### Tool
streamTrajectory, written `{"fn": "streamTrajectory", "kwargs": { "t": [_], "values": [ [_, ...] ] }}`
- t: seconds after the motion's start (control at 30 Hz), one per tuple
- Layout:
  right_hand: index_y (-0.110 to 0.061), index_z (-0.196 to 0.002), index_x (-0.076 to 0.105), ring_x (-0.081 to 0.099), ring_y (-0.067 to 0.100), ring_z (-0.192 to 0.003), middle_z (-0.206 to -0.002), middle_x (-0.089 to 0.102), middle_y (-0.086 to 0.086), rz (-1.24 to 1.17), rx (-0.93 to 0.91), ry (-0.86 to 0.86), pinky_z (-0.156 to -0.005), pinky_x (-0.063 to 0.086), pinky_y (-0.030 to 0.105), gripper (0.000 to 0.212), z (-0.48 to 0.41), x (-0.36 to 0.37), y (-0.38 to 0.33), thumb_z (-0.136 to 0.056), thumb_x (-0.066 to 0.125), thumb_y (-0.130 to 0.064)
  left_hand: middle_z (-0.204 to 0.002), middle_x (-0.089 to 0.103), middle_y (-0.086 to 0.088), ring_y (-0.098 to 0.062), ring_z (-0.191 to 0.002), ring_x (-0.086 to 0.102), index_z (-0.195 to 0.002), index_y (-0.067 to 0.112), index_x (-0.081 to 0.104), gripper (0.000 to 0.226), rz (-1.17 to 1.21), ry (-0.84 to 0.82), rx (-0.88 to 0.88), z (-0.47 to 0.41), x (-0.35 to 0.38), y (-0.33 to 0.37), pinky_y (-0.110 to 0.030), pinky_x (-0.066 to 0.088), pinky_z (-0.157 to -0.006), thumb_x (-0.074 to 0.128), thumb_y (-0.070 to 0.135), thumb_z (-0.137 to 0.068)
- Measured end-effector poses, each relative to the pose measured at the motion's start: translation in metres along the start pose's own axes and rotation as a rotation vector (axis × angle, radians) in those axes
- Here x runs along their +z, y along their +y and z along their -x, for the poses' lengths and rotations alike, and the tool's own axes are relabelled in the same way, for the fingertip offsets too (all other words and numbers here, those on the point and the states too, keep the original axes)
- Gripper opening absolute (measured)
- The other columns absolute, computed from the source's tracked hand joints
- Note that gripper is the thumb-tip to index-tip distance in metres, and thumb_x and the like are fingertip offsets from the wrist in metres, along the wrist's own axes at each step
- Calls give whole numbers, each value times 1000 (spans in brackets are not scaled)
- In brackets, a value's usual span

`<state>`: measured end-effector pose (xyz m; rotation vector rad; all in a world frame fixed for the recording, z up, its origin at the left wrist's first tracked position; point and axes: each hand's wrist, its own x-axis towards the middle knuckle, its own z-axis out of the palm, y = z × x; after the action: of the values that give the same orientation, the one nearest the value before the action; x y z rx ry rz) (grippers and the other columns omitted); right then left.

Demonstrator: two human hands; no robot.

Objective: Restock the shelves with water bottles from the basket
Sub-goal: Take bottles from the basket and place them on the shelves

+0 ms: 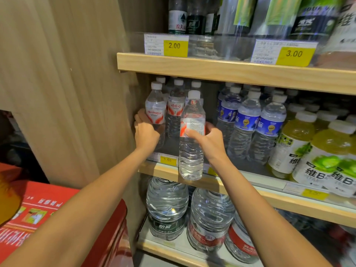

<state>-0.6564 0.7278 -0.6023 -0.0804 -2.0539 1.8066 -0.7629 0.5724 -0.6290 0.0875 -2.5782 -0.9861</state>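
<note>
The right-hand grip (210,135) closes round a clear plastic water bottle with a red-and-white label (191,151), held upright before the pale wooden middle shelf (289,204); the left-hand grip (146,132) clasps a matching shelved bottle (155,110), apparently clearing room.

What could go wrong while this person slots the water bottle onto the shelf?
The held bottle has its base hanging in front of the middle shelf edge, so it might catch there unless the right hand lifts it. The gap between the red-label bottles and blue-label bottles looks tight; a neighbour could get knocked over. The left hand grips a front red-label bottle, which might tip into those behind.
</note>
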Motion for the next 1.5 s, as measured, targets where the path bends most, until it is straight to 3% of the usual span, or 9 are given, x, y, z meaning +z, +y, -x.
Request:
{"fn": "streamTrajectory", "kwargs": {
  "t": [0.13,0.23,0.63,0.9,1.0,1.1,1.2,1.3,1.5],
  "values": [
    [-19,-112,58,64,8,-89,-95,66,-7,-4,4,0,-73,51,21,43,-1,-3,2,-74,77,-22,-112,51,-25,-40,-111,52,-107,-6,49,22,84,59,59,-3,-2,1,-44,46,-92,55,-1,-86],
    [-16,-116,58,63,6,-88,-96,65,-6,0,12,1,-69,49,17,45,0,-6,3,-75,77,-22,-130,44,-21,-37,-115,51,-130,-1,37,51,47,133,130,-6,2,4,-41,44,-95,62,8,-86],
    [-15,-114,60,65,8,-90,-98,67,-4,35,-18,3,-69,49,16,41,6,-10,0,-76,76,-20,-129,41,-15,-24,-118,44,-132,-2,29,37,-486,150,144,-11,6,7,-26,48,-76,40,9,-98],
    [-20,-110,59,63,5,-87,-95,65,-7,51,-26,4,-73,50,19,38,7,-13,-3,-76,76,-21,-117,59,-22,-42,-106,59,-125,-2,39,37,31,87,-11,-4,-13,10,-48,48,-89,51,17,-95],
    [-23,-105,57,61,0,-83,-88,63,-13,46,-27,-12,-68,46,14,35,7,-14,-3,-76,76,-20,-100,62,-16,-33,-94,61,-102,6,51,16,341,84,-24,11,-19,18,-45,51,-84,57,16,-91],
    [-18,-110,61,63,2,-86,-89,65,-13,60,-28,-19,-74,49,19,39,9,-12,-6,-75,77,-22,-99,66,-7,-20,-96,63,-99,13,57,25,819,-304,-9,34,-32,43,-39,50,-91,51,37,-94],
    [-16,-112,60,62,0,-84,-89,64,-12,86,-54,-30,-71,48,17,43,12,-9,-7,-74,78,-24,-131,55,-13,-22,-119,54,-134,-1,42,75,778,-657,87,53,-45,58,-31,47,-96,51,58,-88],
    [-17,-114,55,60,1,-85,-97,63,-7,111,-59,-59,-65,44,14,49,13,-7,-5,-74,79,-27,-143,41,-8,-21,-125,47,-144,3,25,77,657,-575,112,54,-46,55,-26,43,-90,58,46,-89],
    [-19,-121,52,60,0,-90,-104,62,-6,90,-57,-161,-68,47,13,46,8,-7,-14,-82,73,-27,-131,54,-4,-19,-120,52,-134,8,42,70,683,-350,144,50,-49,62,-30,46,-96,68,45,-81]
  ]
}}
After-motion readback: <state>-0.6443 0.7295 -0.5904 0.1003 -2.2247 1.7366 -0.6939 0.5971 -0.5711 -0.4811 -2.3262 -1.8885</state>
